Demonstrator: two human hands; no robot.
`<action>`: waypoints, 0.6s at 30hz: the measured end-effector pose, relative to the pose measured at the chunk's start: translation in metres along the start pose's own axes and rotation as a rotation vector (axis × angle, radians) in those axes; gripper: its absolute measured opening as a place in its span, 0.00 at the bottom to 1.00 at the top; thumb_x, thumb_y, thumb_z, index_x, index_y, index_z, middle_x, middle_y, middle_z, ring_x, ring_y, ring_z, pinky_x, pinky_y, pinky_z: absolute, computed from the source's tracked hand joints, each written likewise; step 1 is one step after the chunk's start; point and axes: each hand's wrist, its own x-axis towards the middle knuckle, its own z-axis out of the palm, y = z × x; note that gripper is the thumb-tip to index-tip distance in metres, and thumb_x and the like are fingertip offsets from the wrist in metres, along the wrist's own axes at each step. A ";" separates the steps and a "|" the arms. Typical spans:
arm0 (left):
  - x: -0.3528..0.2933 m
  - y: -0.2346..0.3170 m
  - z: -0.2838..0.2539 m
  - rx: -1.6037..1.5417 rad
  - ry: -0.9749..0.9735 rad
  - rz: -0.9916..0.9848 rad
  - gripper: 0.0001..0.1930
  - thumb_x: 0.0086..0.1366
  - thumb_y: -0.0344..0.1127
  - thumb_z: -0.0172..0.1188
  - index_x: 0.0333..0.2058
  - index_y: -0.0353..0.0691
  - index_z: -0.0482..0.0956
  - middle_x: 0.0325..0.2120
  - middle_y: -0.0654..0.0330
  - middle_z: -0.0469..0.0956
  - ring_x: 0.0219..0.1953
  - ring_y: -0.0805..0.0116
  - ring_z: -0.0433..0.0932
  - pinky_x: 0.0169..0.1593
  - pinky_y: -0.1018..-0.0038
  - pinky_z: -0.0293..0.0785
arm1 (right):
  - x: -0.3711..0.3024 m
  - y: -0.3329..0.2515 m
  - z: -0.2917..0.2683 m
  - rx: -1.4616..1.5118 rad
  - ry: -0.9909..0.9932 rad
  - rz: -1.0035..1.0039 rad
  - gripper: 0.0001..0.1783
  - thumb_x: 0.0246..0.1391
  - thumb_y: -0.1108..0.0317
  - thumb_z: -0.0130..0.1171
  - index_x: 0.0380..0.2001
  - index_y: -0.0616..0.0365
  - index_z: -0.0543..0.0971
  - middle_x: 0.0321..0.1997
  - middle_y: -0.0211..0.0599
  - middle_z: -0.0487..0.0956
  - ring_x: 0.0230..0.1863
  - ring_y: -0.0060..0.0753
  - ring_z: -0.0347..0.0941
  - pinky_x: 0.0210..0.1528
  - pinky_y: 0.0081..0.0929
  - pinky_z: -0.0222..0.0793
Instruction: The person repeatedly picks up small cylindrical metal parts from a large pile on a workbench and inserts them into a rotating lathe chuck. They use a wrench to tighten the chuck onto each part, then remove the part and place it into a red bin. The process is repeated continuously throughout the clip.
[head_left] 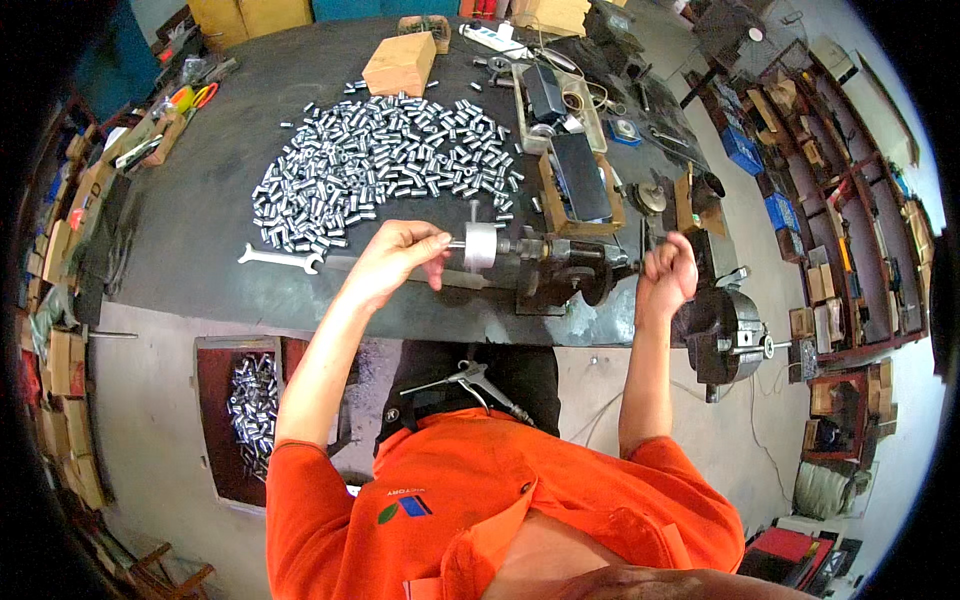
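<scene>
A small bench-mounted spindle device [560, 252] lies along the table's front edge, with a round silver metal head [481, 247] at its left end and a dark handwheel near its right end. My left hand [400, 262] is closed, thumb and forefinger pinching a small metal rod [456, 243] that meets the silver head. At the device's right end my right hand [668, 275] is closed with curled fingers; what it grips is hidden. A large heap of short shiny metal sleeves [380, 165] spreads over the table beyond my left hand.
An open-end wrench [280, 260] lies left of my left hand. Beyond the device stand a cardboard box [612, 215] and a plastic bin [518, 100]. A bench vise [725, 340] sits at the right corner. Below the table, a red-brown bin [215, 400] holds more metal pieces. An air blow gun [470, 380] hangs at my waist.
</scene>
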 end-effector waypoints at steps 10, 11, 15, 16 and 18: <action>0.000 0.001 -0.007 -0.014 -0.006 -0.002 0.13 0.55 0.38 0.54 0.23 0.31 0.73 0.16 0.59 0.72 0.17 0.71 0.71 0.25 0.77 0.69 | -0.025 0.058 -0.067 -0.240 0.341 0.456 0.09 0.46 0.66 0.49 0.25 0.62 0.72 0.14 0.23 0.60 0.13 0.17 0.50 0.14 0.16 0.44; 0.002 0.000 -0.008 -0.002 -0.012 -0.002 0.13 0.55 0.38 0.54 0.23 0.31 0.73 0.16 0.59 0.72 0.18 0.71 0.71 0.25 0.77 0.69 | -0.001 0.099 -0.106 -0.163 0.282 0.293 0.10 0.47 0.64 0.50 0.25 0.60 0.75 0.17 0.24 0.66 0.16 0.18 0.57 0.16 0.14 0.50; -0.028 -0.002 -0.036 0.149 0.092 -0.022 0.12 0.55 0.37 0.53 0.24 0.31 0.73 0.16 0.58 0.73 0.19 0.71 0.72 0.27 0.77 0.69 | 0.040 0.084 -0.042 -0.412 -0.019 0.003 0.10 0.47 0.70 0.44 0.26 0.64 0.74 0.16 0.26 0.66 0.14 0.15 0.57 0.13 0.13 0.49; -0.044 -0.003 -0.047 0.204 0.135 -0.024 0.12 0.55 0.37 0.53 0.24 0.30 0.72 0.17 0.58 0.73 0.19 0.71 0.72 0.27 0.77 0.69 | 0.038 0.065 -0.015 -0.333 0.038 0.054 0.10 0.47 0.72 0.43 0.27 0.65 0.74 0.15 0.25 0.64 0.14 0.14 0.55 0.13 0.13 0.48; -0.084 -0.013 -0.070 0.166 0.328 -0.073 0.12 0.55 0.37 0.53 0.23 0.30 0.73 0.16 0.58 0.72 0.18 0.71 0.72 0.25 0.78 0.67 | 0.035 0.039 0.003 -0.143 0.078 0.056 0.09 0.47 0.74 0.42 0.28 0.67 0.72 0.14 0.24 0.60 0.13 0.14 0.51 0.14 0.14 0.47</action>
